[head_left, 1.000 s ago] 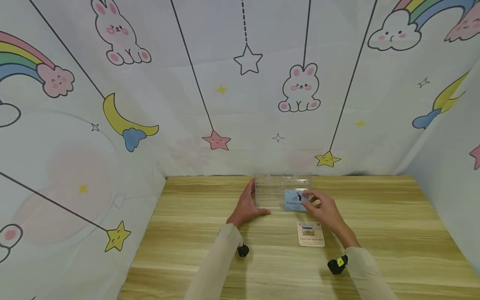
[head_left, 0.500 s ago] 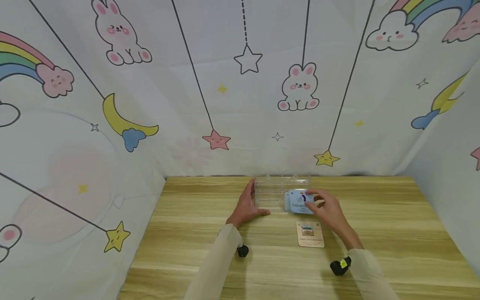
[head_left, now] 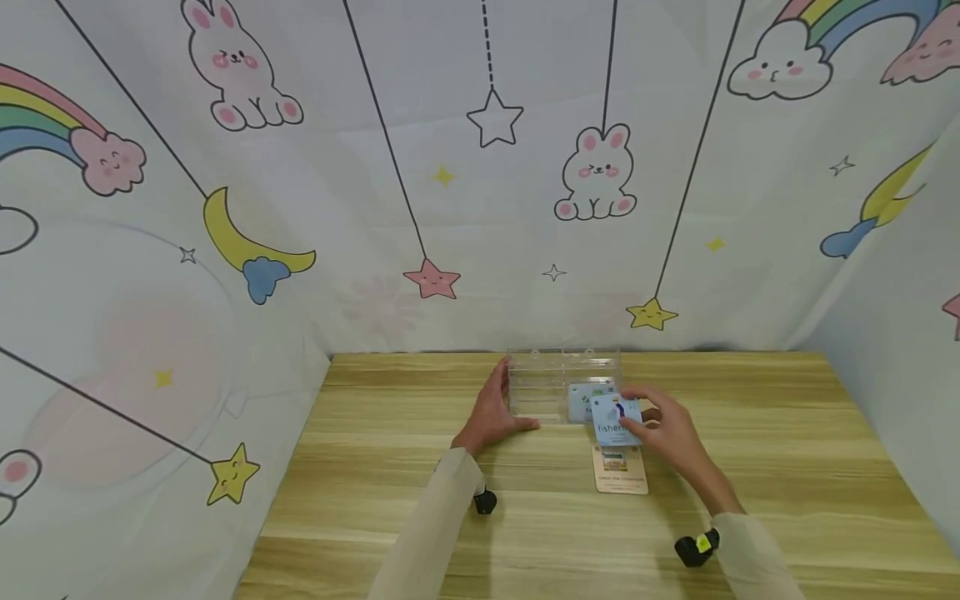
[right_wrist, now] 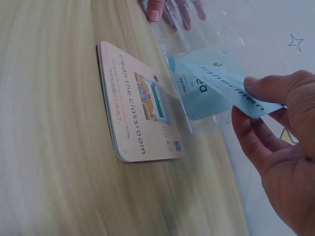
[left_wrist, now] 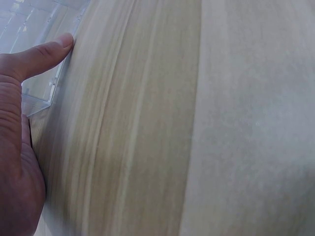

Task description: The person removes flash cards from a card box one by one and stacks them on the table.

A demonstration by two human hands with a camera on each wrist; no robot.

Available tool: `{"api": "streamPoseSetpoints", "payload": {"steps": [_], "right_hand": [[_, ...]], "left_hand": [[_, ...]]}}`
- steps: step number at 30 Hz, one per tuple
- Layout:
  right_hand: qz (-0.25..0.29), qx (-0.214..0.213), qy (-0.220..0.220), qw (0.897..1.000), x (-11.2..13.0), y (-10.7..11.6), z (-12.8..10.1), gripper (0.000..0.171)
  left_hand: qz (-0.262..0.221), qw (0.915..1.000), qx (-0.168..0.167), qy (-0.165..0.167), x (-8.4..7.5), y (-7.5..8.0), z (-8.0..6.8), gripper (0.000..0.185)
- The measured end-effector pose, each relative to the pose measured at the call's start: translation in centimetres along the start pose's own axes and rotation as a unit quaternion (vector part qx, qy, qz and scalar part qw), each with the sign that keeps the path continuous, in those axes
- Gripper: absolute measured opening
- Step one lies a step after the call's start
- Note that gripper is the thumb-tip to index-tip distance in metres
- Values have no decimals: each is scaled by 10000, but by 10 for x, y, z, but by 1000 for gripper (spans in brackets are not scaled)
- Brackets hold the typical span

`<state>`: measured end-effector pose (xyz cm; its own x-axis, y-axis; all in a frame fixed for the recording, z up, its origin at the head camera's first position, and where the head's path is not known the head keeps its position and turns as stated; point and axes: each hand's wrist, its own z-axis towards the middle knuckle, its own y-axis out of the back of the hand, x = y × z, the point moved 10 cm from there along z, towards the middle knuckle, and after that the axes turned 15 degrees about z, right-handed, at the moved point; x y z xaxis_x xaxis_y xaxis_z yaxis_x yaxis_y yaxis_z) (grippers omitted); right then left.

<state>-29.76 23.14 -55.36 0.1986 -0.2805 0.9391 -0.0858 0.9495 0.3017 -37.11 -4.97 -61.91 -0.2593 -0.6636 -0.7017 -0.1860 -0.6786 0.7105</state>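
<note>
My right hand (head_left: 667,429) pinches a light blue flash card (right_wrist: 224,83) marked "fisherman" between thumb and fingers, tilted in front of a clear plastic card rack (head_left: 536,387). Another pale blue card (right_wrist: 197,98), partly covered, stands in the rack's lower right compartment; its word is only partly readable. My left hand (head_left: 491,412) holds the rack at its left side. Its thumb (left_wrist: 49,51) lies on the front edge, and in the right wrist view its other fingers show through the plastic. Below the rack lies a stack of peach cards (right_wrist: 135,108), the top one reading "clean the classroom".
The rack stands at the back of a wood-grain table (head_left: 390,467), close to a white cloth (head_left: 360,208) printed with bunnies and stars. Cloth also hangs along the left and right sides. A small black camera sits at each wrist.
My right hand has drawn the fisherman card out of the rack, toward me and to the right, uncovering the card behind it. The left hand has stayed in place.
</note>
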Motion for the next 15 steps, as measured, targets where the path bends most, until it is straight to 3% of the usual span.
{"api": "streamPoseSetpoints", "payload": {"steps": [15], "right_hand": [[469,139,-563,9972,-18,1,-23,45]], "left_hand": [[-54,10000,-8,-47,0,-1,2,135]]}}
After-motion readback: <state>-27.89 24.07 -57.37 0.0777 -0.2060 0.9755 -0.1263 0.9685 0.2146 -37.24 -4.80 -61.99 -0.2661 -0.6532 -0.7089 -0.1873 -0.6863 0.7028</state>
